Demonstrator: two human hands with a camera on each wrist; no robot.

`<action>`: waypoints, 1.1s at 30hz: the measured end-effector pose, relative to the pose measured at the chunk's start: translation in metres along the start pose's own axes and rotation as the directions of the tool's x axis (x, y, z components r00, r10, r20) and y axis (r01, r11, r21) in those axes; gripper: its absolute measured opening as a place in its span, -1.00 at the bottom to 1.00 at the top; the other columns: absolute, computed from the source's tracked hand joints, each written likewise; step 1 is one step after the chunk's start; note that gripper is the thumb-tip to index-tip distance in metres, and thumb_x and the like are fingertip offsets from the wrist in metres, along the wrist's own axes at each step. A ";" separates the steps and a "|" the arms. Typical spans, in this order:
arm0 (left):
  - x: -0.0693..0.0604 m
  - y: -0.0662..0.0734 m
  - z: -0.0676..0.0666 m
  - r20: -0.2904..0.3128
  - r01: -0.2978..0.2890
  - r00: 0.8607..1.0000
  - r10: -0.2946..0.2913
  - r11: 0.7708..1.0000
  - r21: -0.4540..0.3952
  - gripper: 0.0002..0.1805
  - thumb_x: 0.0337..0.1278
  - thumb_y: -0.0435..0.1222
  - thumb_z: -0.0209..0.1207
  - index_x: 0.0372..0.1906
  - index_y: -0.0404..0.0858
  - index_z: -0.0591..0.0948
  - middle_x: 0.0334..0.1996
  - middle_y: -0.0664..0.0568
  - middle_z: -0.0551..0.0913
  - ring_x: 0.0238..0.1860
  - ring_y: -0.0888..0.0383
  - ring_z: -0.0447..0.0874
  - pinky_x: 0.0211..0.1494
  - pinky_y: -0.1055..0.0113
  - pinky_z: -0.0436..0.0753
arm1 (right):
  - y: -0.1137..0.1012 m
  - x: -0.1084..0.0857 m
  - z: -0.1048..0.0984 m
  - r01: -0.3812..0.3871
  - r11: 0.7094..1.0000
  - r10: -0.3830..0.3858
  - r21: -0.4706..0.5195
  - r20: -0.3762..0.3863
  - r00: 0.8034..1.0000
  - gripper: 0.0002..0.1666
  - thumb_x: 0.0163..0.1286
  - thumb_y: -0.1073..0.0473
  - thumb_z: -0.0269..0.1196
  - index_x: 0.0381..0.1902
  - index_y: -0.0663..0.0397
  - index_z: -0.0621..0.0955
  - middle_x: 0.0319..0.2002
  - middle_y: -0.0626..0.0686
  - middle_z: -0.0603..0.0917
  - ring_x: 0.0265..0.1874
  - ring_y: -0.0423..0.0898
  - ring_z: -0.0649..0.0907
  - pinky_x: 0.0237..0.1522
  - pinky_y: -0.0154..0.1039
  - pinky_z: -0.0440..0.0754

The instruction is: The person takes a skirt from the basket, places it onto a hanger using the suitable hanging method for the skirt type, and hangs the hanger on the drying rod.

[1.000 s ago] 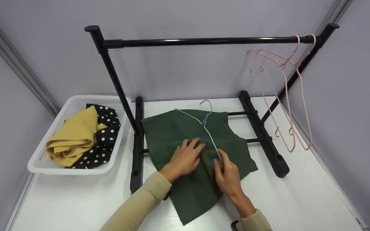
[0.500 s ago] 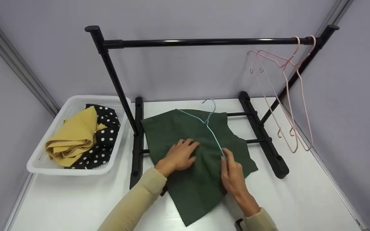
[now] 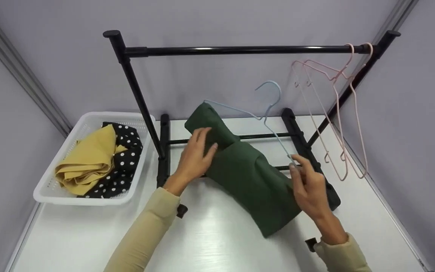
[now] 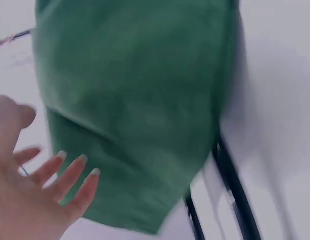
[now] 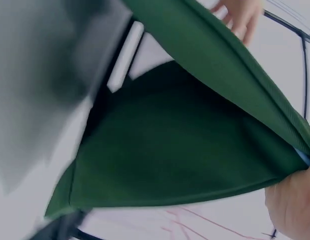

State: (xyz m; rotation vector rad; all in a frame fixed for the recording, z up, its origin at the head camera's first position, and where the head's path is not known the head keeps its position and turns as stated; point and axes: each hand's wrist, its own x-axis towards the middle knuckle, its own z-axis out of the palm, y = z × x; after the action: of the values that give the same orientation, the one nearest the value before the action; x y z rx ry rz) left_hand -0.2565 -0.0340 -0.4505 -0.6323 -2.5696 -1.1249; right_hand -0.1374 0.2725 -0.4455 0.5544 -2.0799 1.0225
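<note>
One green garment slants between the hands, its far-left end by the left hand, whose fingers spread loosely; the right hand pinches the near-right end of one blue hanger. Two pink hangers hang at right on one black rack; at left, one white basket holds two cloths, yellow cloth and dotted cloth.

text: none readable | labels: none readable | brands: none readable | numbers: none readable | signs: none readable | views: all three
</note>
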 end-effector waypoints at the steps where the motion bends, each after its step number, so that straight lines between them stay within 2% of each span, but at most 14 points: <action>1: 0.005 -0.002 -0.008 -0.045 0.024 0.999 -0.026 0.999 -0.035 -0.38 0.53 -0.09 0.09 0.52 -0.23 0.29 0.45 -0.13 0.31 0.43 -0.06 0.34 0.43 0.00 0.40 | -0.002 0.004 -0.006 0.012 1.000 -0.012 0.008 0.001 1.000 -0.51 0.29 0.66 0.18 0.16 0.33 0.59 -0.68 -0.11 0.39 -0.74 -0.40 0.24 -0.71 -0.43 0.18; 4: 0.021 -0.005 -0.031 -0.124 0.081 0.987 -0.098 0.987 -0.139 -0.31 0.54 -0.03 0.05 0.56 -0.26 0.21 0.52 -0.16 0.21 0.53 -0.05 0.17 0.54 0.02 0.23 | -0.004 0.014 -0.021 0.050 0.999 -0.050 0.019 0.010 0.999 -0.51 0.24 0.68 0.18 0.12 0.38 0.60 -0.68 -0.11 0.39 -0.74 -0.40 0.25 -0.70 -0.45 0.17; 7: 0.036 -0.008 -0.050 -0.101 0.111 0.986 -0.135 0.970 -0.215 -0.30 0.57 0.03 -0.03 0.57 -0.25 0.19 0.54 -0.15 0.20 0.56 -0.04 0.12 0.58 0.02 0.16 | -0.006 0.019 -0.030 0.083 0.996 -0.084 0.039 0.021 0.996 -0.55 0.26 0.66 0.16 0.10 0.41 0.60 -0.68 -0.11 0.39 -0.74 -0.38 0.26 -0.70 -0.46 0.18; 10: 0.047 -0.012 -0.060 -0.068 0.101 0.991 -0.119 0.969 -0.227 -0.42 0.61 0.00 -0.09 0.47 -0.27 0.36 0.41 -0.16 0.42 0.44 -0.05 0.34 0.49 0.02 0.31 | -0.006 0.021 -0.034 0.115 0.992 -0.117 0.059 0.031 0.993 -0.62 0.30 0.63 0.14 0.08 0.46 0.58 -0.68 -0.10 0.39 -0.75 -0.37 0.25 -0.70 -0.47 0.19; 13: 0.050 -0.016 -0.064 -0.115 0.051 0.990 -0.078 0.975 -0.218 -0.60 0.64 -0.11 -0.08 0.16 -0.32 0.59 0.02 -0.17 0.66 0.07 -0.05 0.61 0.17 0.09 0.53 | -0.007 0.021 -0.036 0.122 0.991 -0.125 0.058 0.047 0.991 -0.64 0.34 0.61 0.14 0.08 0.46 0.57 -0.68 -0.10 0.39 -0.76 -0.37 0.26 -0.70 -0.47 0.20; 15: 0.050 -0.018 -0.064 -0.177 0.010 0.983 -0.051 0.974 -0.225 -0.68 0.63 -0.19 -0.05 -0.08 -0.33 0.62 -0.27 -0.13 0.64 -0.22 -0.02 0.59 -0.09 0.15 0.53 | -0.008 0.022 -0.037 0.105 0.993 -0.107 0.046 0.052 0.993 -0.62 0.34 0.61 0.13 0.10 0.43 0.58 -0.69 -0.11 0.40 -0.76 -0.38 0.26 -0.70 -0.47 0.19; 17: 0.047 -0.020 -0.063 -0.229 -0.026 0.973 -0.033 0.968 -0.250 -0.71 0.61 -0.24 -0.02 -0.20 -0.33 0.60 -0.42 -0.08 0.55 -0.36 0.03 0.49 -0.22 0.21 0.44 | -0.012 0.025 -0.039 0.062 0.997 -0.064 0.050 0.047 0.997 -0.61 0.34 0.63 0.12 0.10 0.42 0.58 -0.69 -0.09 0.42 -0.78 -0.36 0.29 -0.71 -0.46 0.21; 19: 0.045 -0.019 -0.063 -0.266 -0.052 0.964 -0.024 0.960 -0.275 -0.73 0.60 -0.25 -0.01 -0.24 -0.32 0.58 -0.47 -0.03 0.48 -0.41 0.08 0.41 -0.27 0.25 0.39 | -0.019 0.028 -0.041 0.013 0.998 -0.015 0.058 0.033 0.999 -0.61 0.35 0.64 0.10 0.10 0.42 0.59 -0.71 -0.06 0.43 -0.80 -0.35 0.31 -0.73 -0.45 0.22; 22: 0.041 -0.018 -0.063 -0.317 -0.069 0.948 -0.028 0.954 -0.291 -0.73 0.60 -0.25 0.00 -0.23 -0.33 0.60 -0.44 0.00 0.52 -0.39 0.13 0.42 -0.26 0.28 0.40 | -0.030 0.033 -0.045 -0.042 0.997 0.041 0.060 0.010 0.999 -0.64 0.39 0.62 0.07 0.08 0.43 0.59 -0.73 -0.02 0.45 -0.82 -0.33 0.34 -0.76 -0.43 0.23; 25: 0.039 -0.015 -0.063 -0.345 -0.065 0.937 -0.043 0.954 -0.293 -0.71 0.61 -0.23 -0.01 -0.19 -0.34 0.61 -0.38 -0.04 0.57 -0.34 0.12 0.47 -0.22 0.28 0.44 | -0.034 0.035 -0.046 -0.057 0.997 0.058 0.044 -0.005 0.998 -0.67 0.40 0.61 0.08 0.06 0.43 0.60 -0.73 0.00 0.45 -0.82 -0.34 0.33 -0.76 -0.42 0.21; 27: 0.038 -0.014 -0.064 -0.329 -0.054 0.943 -0.053 0.950 -0.308 -0.71 0.61 -0.24 -0.02 -0.16 -0.35 0.60 -0.35 -0.09 0.58 -0.32 0.08 0.48 -0.21 0.26 0.45 | -0.032 0.034 -0.047 -0.056 0.997 0.057 0.045 -0.003 0.998 -0.67 0.40 0.61 0.08 0.06 0.43 0.61 -0.73 0.00 0.45 -0.82 -0.34 0.34 -0.77 -0.42 0.22; 29: 0.037 -0.014 -0.066 -0.280 -0.034 0.958 -0.062 0.944 -0.327 -0.75 0.60 -0.25 -0.02 -0.10 -0.35 0.59 -0.25 -0.11 0.60 -0.28 0.06 0.53 -0.18 0.26 0.47 | -0.027 0.032 -0.048 -0.041 0.998 0.040 0.056 0.011 0.999 -0.66 0.39 0.62 0.08 0.06 0.44 0.61 -0.73 -0.02 0.45 -0.82 -0.34 0.35 -0.76 -0.43 0.23; 31: 0.036 -0.014 -0.068 -0.201 -0.007 0.977 -0.074 0.928 -0.372 -0.80 0.59 -0.27 0.00 0.00 -0.34 0.51 -0.03 -0.12 0.58 -0.20 0.05 0.59 -0.15 0.25 0.51 | -0.021 0.030 -0.051 -0.012 0.998 0.009 0.064 0.033 0.999 -0.64 0.36 0.65 0.09 0.06 0.43 0.61 -0.72 -0.06 0.44 -0.81 -0.34 0.35 -0.75 -0.45 0.25; 33: 0.037 -0.014 -0.070 -0.131 0.028 0.987 -0.089 0.911 -0.411 -0.73 0.56 -0.24 0.03 0.18 -0.28 0.43 0.21 -0.07 0.48 -0.13 0.01 0.64 -0.12 0.22 0.56 | -0.016 0.028 -0.053 0.026 0.996 -0.031 0.086 0.057 0.998 -0.62 0.32 0.68 0.09 0.05 0.45 0.61 -0.71 -0.09 0.43 -0.80 -0.35 0.34 -0.74 -0.46 0.25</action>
State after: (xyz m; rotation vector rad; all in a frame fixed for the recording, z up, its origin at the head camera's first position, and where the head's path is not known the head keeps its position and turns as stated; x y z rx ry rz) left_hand -0.2911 -0.0846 -0.3980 -0.5352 -2.2550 -1.6858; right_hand -0.1222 0.3039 -0.3944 0.6620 -2.0803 1.0945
